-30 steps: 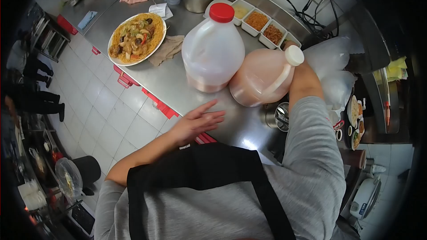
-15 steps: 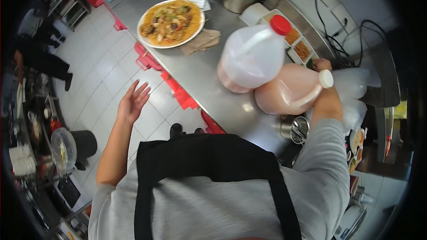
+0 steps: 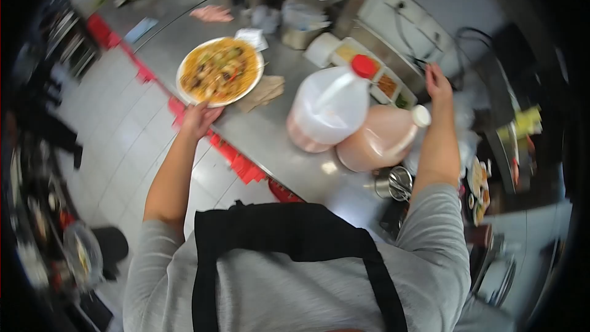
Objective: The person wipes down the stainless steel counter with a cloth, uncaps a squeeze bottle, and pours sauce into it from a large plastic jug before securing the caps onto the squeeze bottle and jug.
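Observation:
A white oval plate (image 3: 260, 77) of fried noodles (image 3: 216, 69) with a mixed topping lies near the counter's edge. My left hand (image 3: 200, 122) is at its near rim, closed on the edge, with some fingertips hidden. On the right, my right hand (image 3: 439, 85) is raised beyond the jugs, its fingertips pinched together; whatever is between them is too small to make out. Just left of that hand are white tubs with orange shreds (image 3: 387, 85) and chopped greens (image 3: 402, 101). Between my arms stand a red-capped jug (image 3: 326, 107) and a white-capped jug (image 3: 378, 138) of pinkish liquid.
Beside the plate are a folded brown cloth (image 3: 263, 93) and a paper slip (image 3: 251, 39). A metal cup with utensils (image 3: 393, 183) stands by my right forearm. Red material (image 3: 243, 163) hangs along the counter edge. Black cables (image 3: 473, 40) lie behind the tubs.
My left hand has gone from open in the air to the plate's rim. My right hand has lifted out of the tub of greens, up and away. The camera view has shifted.

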{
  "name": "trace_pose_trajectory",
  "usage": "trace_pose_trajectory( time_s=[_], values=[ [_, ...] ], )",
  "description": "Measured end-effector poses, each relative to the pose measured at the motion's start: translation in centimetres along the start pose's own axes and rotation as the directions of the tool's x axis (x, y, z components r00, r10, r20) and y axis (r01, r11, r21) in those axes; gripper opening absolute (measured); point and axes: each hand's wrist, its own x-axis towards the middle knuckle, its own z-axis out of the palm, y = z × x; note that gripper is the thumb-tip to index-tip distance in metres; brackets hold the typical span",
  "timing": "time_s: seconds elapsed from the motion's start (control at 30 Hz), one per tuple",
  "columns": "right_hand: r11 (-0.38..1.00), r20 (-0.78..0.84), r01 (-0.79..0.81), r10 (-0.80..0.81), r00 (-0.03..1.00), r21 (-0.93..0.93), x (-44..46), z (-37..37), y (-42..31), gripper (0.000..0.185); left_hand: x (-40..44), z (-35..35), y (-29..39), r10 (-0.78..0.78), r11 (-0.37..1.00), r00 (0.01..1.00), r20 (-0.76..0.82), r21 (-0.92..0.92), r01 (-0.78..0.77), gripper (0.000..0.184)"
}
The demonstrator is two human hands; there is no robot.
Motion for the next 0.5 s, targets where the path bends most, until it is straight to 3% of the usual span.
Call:
trace_pose_trajectory(
  time_s=[0.07, 0.13, 0.3, 0.37, 0.43, 0.5],
  values=[
    [0.995, 0.152, 0.071, -0.059, 0.987, -0.077, -5.8, 5.6, -1.4, 0.033, 1.4, -0.3, 0.0, -0.058, 0.997, 0.998, 0.02, -0.042, 0.058, 0.037],
    [0.981, 0.297, 0.115, -0.065, 0.953, -0.154, -10.8, 10.2, -3.0, 0.032, 1.3, 0.2, 0.1, -0.012, 1.0, 1.0, 0.02, 0.019, 0.012, 0.043],
    [0.848, 0.614, 0.341, -0.023, 0.789, -0.406, -23.7, 19.3, -4.2, 0.03, -0.1, -0.6, 0.0, 0.03, 0.999, 0.999, -0.018, 0.038, -0.029, 0.051],
    [0.814, 0.685, 0.375, 0.038, 0.728, -0.444, -28.8, 22.7, -1.6, 0.029, -1.4, -1.4, -0.1, -0.036, 0.999, 0.999, -0.031, 0.0, 0.036, 0.05],
    [0.747, 0.707, 0.383, 0.161, 0.689, -0.544, -33.0, 25.5, 2.7, 0.028, -3.9, -1.6, -0.6, -0.058, 0.994, 0.996, -0.065, 0.086, 0.063, 0.04],
    [0.589, 0.728, 0.492, 0.266, 0.631, -0.641, -35.9, 27.6, 8.7, 0.028, -6.7, -1.8, -0.6, -0.019, 0.99, 0.999, -0.031, 0.138, 0.024, 0.044]
  ],
)
